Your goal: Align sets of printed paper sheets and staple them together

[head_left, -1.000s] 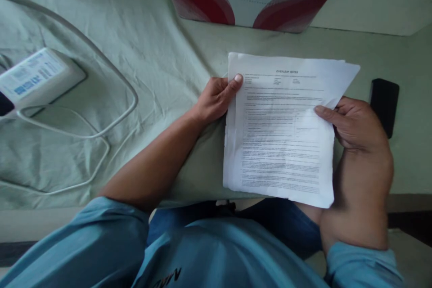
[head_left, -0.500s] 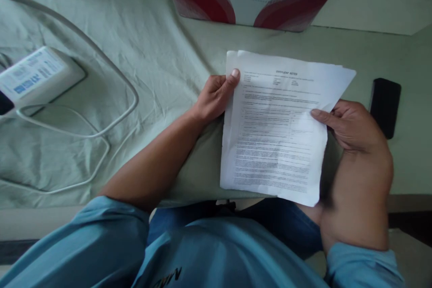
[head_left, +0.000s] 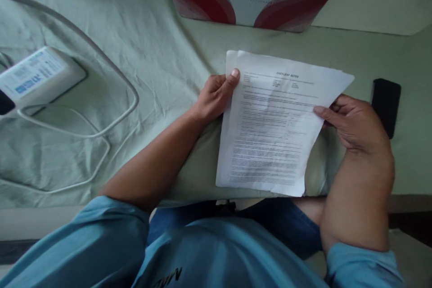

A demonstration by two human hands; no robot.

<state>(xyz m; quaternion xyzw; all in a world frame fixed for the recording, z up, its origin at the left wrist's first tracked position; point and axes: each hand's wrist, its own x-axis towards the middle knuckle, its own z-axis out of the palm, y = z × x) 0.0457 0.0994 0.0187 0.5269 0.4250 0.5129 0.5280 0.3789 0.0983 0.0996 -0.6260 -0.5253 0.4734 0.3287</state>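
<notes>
Several printed paper sheets (head_left: 273, 130), headed "OVERLEAF NOTES", are held up between both hands over the pale green cloth. My left hand (head_left: 218, 94) pinches their upper left edge, thumb on top and fingers behind. On the right edge, my right hand (head_left: 351, 121) grips them with its thumb on the print; its other fingers are partly hidden behind the paper. The stack looks slightly fanned at the left and top edges, and its right side bends. A black phone-like object (head_left: 386, 108) lies just beyond my right hand.
A red and white water carton (head_left: 249, 4) stands at the far edge of the green cloth (head_left: 151, 45). To the left lie a white labelled device (head_left: 40, 76) and a looping white cable (head_left: 124, 121). The cloth's front edge is by my lap.
The lower part of the sheets has swung left and up, and the right edge curves more. My right hand has shifted slightly; my left hand stays in place.
</notes>
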